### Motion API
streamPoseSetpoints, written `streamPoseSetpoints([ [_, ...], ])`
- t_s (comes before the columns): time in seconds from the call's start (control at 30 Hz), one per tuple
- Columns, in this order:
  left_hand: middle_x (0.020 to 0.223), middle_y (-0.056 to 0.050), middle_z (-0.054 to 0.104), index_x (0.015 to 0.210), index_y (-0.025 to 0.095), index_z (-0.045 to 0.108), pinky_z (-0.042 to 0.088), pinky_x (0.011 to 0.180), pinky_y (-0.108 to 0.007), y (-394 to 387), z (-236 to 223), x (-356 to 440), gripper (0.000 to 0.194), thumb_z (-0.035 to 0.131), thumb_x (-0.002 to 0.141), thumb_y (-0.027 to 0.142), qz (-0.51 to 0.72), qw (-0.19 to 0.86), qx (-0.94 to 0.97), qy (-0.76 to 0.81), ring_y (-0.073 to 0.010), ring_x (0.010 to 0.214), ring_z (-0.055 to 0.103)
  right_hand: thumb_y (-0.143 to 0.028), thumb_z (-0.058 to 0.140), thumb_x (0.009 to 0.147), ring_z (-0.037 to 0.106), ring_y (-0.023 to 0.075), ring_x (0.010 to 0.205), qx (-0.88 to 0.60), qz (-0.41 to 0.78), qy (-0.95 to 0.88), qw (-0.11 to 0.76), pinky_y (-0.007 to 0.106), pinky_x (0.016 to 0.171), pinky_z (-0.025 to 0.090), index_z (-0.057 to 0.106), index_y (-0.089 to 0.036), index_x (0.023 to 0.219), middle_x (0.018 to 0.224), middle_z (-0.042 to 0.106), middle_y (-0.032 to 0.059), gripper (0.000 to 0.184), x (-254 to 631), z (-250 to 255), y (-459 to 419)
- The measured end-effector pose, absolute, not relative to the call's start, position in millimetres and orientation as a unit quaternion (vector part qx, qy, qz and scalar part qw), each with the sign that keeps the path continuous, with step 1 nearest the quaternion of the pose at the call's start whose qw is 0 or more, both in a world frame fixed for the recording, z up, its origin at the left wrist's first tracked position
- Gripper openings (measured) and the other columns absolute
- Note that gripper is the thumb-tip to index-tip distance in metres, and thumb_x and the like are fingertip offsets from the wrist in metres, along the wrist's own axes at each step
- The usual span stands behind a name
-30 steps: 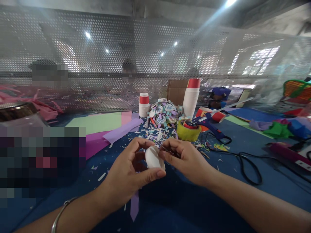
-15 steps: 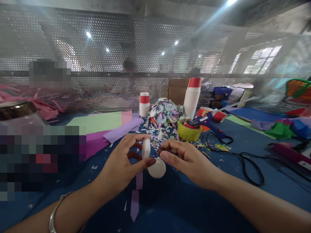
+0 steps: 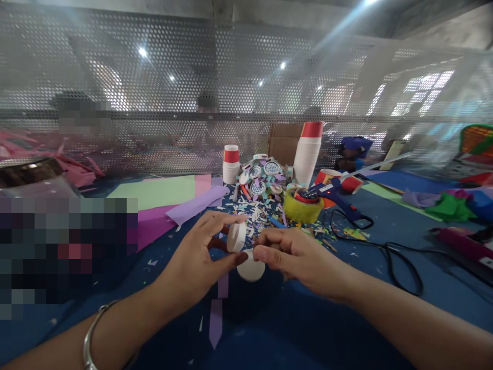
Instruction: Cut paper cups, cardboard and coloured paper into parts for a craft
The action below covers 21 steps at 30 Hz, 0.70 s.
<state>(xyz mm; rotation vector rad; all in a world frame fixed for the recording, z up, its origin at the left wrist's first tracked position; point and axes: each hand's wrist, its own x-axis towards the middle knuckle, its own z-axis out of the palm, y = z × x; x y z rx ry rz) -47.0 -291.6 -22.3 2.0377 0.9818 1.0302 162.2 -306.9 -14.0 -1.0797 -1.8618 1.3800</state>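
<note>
My left hand [image 3: 188, 262] holds a short white paper cup base [image 3: 235, 238] by its rim between thumb and fingers, tilted on edge. Close on its right, my right hand [image 3: 300, 257] has thumb and fingers pinched together. Whatever those fingertips may hold is hidden. On the table below both hands lies a second white round piece [image 3: 251, 270], partly covered by the fingers. Toward me, a purple paper strip [image 3: 216, 322] with a pointed end lies flat, and another purple piece [image 3: 223, 287] shows just beyond it.
Behind my hands are scattered paper scraps [image 3: 254, 210] and a heap of decorated discs [image 3: 265, 172]. Cup stacks [image 3: 307, 156] stand beside it. A blue glue gun [image 3: 333, 192] rests on a yellow tape roll [image 3: 303, 209], its black cord [image 3: 400, 277] looping right. Coloured sheets [image 3: 157, 192] lie left.
The cup base in my left hand has turned, showing more of its round face. My right fingertips have closed together more. The view has shifted slightly.
</note>
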Motion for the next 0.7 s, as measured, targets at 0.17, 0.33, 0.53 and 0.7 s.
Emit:
streamPoseSetpoints([
  [0.17, 0.112, -0.002, 0.053, 0.120, 0.034, 0.058, 0.057, 0.077, -0.033, -291.3, -22.3, -46.3, 0.047, 0.072, 0.077, 0.023, 0.391, 0.323, 0.777, 0.373, -0.0183, 0.096, 0.058, -0.050, 0.059, 0.087, 0.035, 0.0071, 0.051, -0.407, 0.521, -0.693, 0.289, 0.019, 0.045, 0.028, 0.054, -0.018, 0.077, 0.060, 0.040, -0.0058, 0.034, 161.4, -12.6, -307.5],
  [0.33, 0.110, -0.002, 0.053, 0.118, 0.034, 0.059, 0.057, 0.077, -0.032, -290.2, -24.0, -47.6, 0.045, 0.072, 0.076, 0.023, 0.390, 0.314, 0.782, 0.371, -0.0180, 0.096, 0.058, -0.045, 0.060, 0.087, 0.036, 0.0076, 0.052, -0.406, 0.528, -0.690, 0.284, 0.018, 0.046, 0.032, 0.054, -0.018, 0.076, 0.060, 0.041, -0.0056, 0.030, 161.9, -12.2, -308.2],
  [0.53, 0.109, -0.003, 0.052, 0.118, 0.033, 0.059, 0.057, 0.077, -0.033, -290.9, -23.4, -48.1, 0.044, 0.072, 0.077, 0.026, 0.381, 0.332, 0.777, 0.376, -0.0188, 0.096, 0.057, -0.045, 0.061, 0.086, 0.038, 0.0081, 0.053, -0.395, 0.530, -0.691, 0.291, 0.019, 0.047, 0.032, 0.055, -0.018, 0.076, 0.062, 0.043, -0.0049, 0.030, 163.0, -13.2, -307.0],
  [0.7, 0.109, -0.004, 0.055, 0.119, 0.031, 0.057, 0.057, 0.077, -0.038, -293.8, -19.9, -47.8, 0.047, 0.073, 0.075, 0.031, 0.361, 0.373, 0.762, 0.388, -0.0219, 0.098, 0.060, -0.042, 0.061, 0.088, 0.033, 0.0073, 0.051, -0.391, 0.519, -0.701, 0.295, 0.021, 0.045, 0.023, 0.055, -0.017, 0.075, 0.058, 0.039, -0.0062, 0.029, 165.0, -12.2, -307.6],
])
